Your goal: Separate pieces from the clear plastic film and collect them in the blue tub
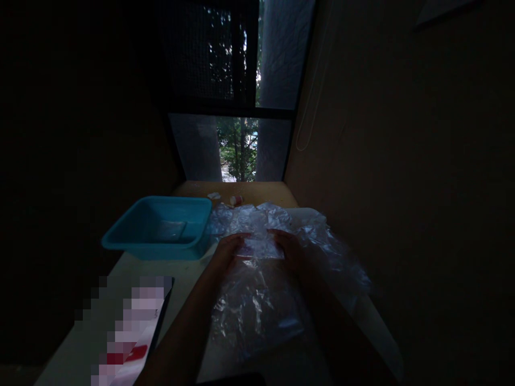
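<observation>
My left hand and my right hand grip opposite sides of a small flat packet wrapped in clear plastic. Thumbs lie along its top, while the other fingers are mostly hidden beneath or behind it. What the packet contains is too dark to make out. Loose clear plastic bags spread below it between my forearms. More crumpled plastic lies just beyond my hands, and another heap is to the right of my right hand.
A blue plastic basin stands on the white table at left, with a flat clear packet inside. A partly pixelated screen or sheet lies nearer. Walls flank the table; a small cylinder rests by the window.
</observation>
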`<state>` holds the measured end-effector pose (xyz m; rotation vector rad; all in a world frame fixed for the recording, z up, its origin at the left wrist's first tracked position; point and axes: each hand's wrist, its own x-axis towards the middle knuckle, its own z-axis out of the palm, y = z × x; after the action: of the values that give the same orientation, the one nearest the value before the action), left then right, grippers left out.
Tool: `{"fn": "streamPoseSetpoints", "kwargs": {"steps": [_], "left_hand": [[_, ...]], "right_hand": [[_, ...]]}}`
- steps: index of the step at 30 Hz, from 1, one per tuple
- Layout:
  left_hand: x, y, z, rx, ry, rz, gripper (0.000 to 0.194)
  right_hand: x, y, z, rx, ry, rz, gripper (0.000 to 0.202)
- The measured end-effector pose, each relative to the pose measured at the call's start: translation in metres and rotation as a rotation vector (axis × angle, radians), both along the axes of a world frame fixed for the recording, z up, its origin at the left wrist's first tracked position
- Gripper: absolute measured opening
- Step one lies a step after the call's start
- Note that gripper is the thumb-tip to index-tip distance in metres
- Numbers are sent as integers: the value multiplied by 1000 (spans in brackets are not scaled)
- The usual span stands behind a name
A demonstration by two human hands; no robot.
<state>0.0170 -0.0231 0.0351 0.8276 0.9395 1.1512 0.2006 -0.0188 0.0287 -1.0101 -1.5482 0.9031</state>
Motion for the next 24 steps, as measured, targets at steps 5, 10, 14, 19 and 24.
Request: {"fn": "streamPoseSetpoints", "kwargs": {"steps": [5, 10, 14, 19, 24], "left_hand": [[1, -2, 2, 9, -36, -60, 28], [2, -4, 4, -29, -33, -142, 31], [4, -5, 4, -21, -16, -177, 22], [7, -6, 4, 21, 71, -122, 23], [9, -6, 3, 64, 78, -88, 24]], "right_hand": [[7, -10, 2, 82, -36, 30, 24], [4, -14, 3, -56, 25, 163, 31], [-7, -12, 7, -200, 85, 259, 34], [-11, -13, 12, -391, 207, 235, 36], [-14, -12, 13, -475, 258, 201, 43]]}}
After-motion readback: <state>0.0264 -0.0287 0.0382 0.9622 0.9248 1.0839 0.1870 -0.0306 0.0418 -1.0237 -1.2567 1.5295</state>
